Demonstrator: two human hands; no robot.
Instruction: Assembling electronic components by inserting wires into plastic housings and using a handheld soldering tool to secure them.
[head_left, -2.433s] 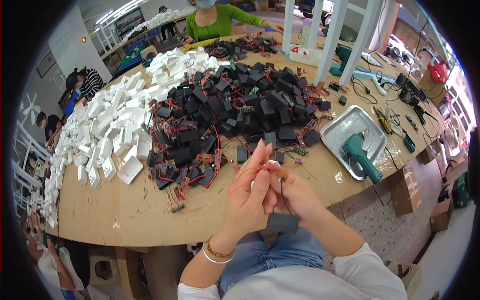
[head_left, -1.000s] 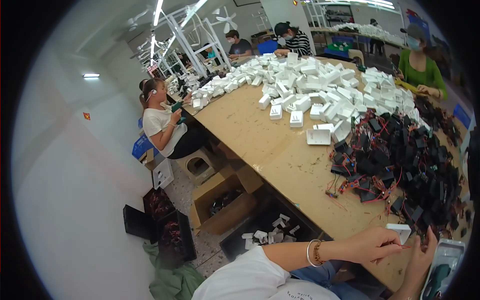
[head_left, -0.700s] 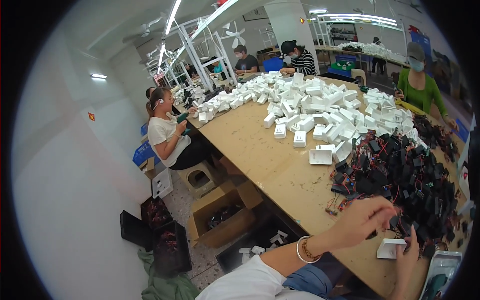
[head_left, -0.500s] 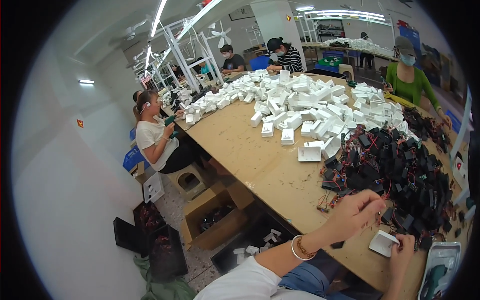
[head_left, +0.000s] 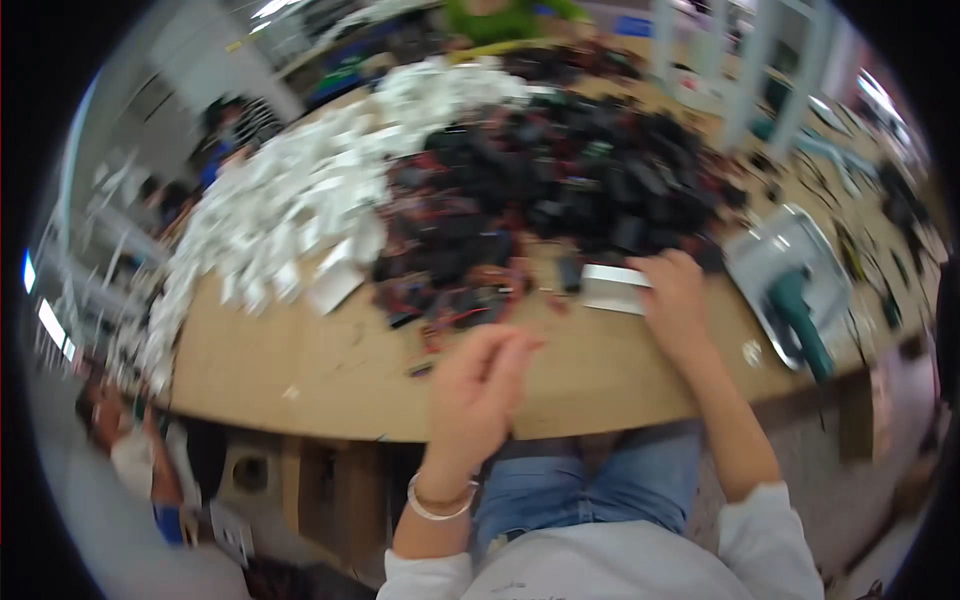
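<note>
My right hand [head_left: 674,300] grips the right end of a white plastic casing [head_left: 613,287], which rests on or just over the table in front of the dark pile. To its left, my left hand [head_left: 478,385] hovers over the table's front edge, fingers drawn together. Whatever sits at those fingertips is blurred and too small to name. Beyond both hands spreads a heap of black modules [head_left: 600,170] with red wires. A pile of similar white casings [head_left: 330,185] lies to the left, with one separate casing [head_left: 338,285] at its near edge.
On the right, a metal tray [head_left: 748,262] holds a green power screwdriver [head_left: 797,315]. Cables and blue-grey posts [head_left: 772,85] stand farther back. Co-workers sit at the far side and far left, one in a green top [head_left: 500,22]. The wooden table [head_left: 290,370] curves along my front.
The view has swung right and down, bringing the tray and screwdriver into fuller sight. My right hand still holds the white casing; my left stays near it with fingers together.
</note>
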